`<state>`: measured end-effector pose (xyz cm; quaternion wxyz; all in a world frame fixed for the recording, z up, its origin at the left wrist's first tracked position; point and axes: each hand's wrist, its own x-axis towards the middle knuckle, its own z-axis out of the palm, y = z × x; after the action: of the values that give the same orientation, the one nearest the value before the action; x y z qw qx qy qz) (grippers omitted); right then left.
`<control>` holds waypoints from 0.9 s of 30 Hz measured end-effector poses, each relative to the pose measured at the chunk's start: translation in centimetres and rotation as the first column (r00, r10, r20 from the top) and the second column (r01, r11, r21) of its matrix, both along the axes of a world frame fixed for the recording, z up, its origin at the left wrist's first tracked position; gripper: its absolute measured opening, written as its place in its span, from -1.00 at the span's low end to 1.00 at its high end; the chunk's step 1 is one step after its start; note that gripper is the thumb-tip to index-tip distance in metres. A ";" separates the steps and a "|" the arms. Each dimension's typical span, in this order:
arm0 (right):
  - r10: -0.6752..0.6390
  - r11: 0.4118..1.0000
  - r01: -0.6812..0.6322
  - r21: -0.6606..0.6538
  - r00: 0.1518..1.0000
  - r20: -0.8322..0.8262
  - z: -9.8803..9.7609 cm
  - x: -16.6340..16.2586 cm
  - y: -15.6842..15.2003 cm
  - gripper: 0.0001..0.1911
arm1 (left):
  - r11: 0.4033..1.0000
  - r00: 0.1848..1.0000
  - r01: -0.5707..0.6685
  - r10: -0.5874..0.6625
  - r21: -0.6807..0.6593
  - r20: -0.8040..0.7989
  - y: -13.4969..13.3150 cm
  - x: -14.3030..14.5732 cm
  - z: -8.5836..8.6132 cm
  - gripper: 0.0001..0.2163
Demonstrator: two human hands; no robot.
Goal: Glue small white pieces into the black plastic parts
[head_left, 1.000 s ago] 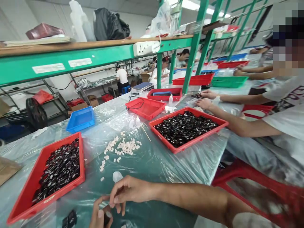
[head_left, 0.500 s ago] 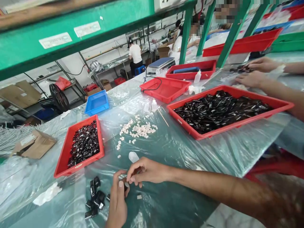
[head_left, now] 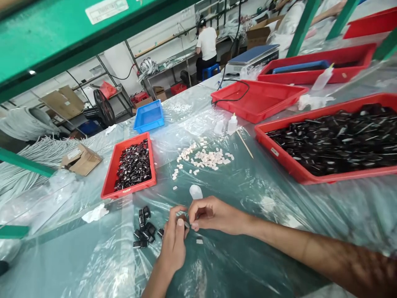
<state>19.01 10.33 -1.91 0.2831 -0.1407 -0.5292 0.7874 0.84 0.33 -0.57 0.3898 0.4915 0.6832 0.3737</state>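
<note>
Fingers: left hand (head_left: pixel 174 240) and right hand (head_left: pixel 214 214) meet fingertip to fingertip, pinched on a small part (head_left: pixel 185 224), mostly hidden; colour unclear
Part: judged light, rigid, easily dropped; best gripped by its edges
Nearby: black pieces (head_left: pixel 144 228) lie just left of the left hand; white bits (head_left: pixel 204 157) scattered beyond; a cap (head_left: pixel 195 191) by the right hand
Tabletop (head_left: pixel 248 207): film-covered, likely slippery; red tray (head_left: pixel 132 166) of black pieces farther left

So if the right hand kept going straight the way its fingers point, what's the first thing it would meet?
The right hand points left, fingertips almost meeting the left hand. It would meet that hand's fingers first; beyond them lies the small pile of black parts. Depth is hard to judge.
</note>
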 end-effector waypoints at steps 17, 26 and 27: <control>0.135 0.988 -0.144 0.049 0.978 0.159 1.2 1.1 -0.8 -0.66 | 0.967 0.965 0.253 -0.250 0.030 -0.079 -0.5 -0.8 1.1 -0.48; -0.023 0.982 -0.023 0.187 0.970 0.242 1.9 1.2 -0.4 -0.68 | 0.974 0.976 0.218 -0.219 0.061 -0.004 -0.6 -0.5 1.3 -0.48; -0.028 0.984 -0.018 0.179 0.968 0.250 1.9 1.2 -0.4 -0.67 | 0.973 0.975 0.222 -0.223 0.065 -0.001 -0.6 -0.5 1.2 -0.47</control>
<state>20.20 9.98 -0.03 0.2273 -0.2146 -0.6295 0.7113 0.34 -0.23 0.64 0.4151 0.5762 0.6102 0.3512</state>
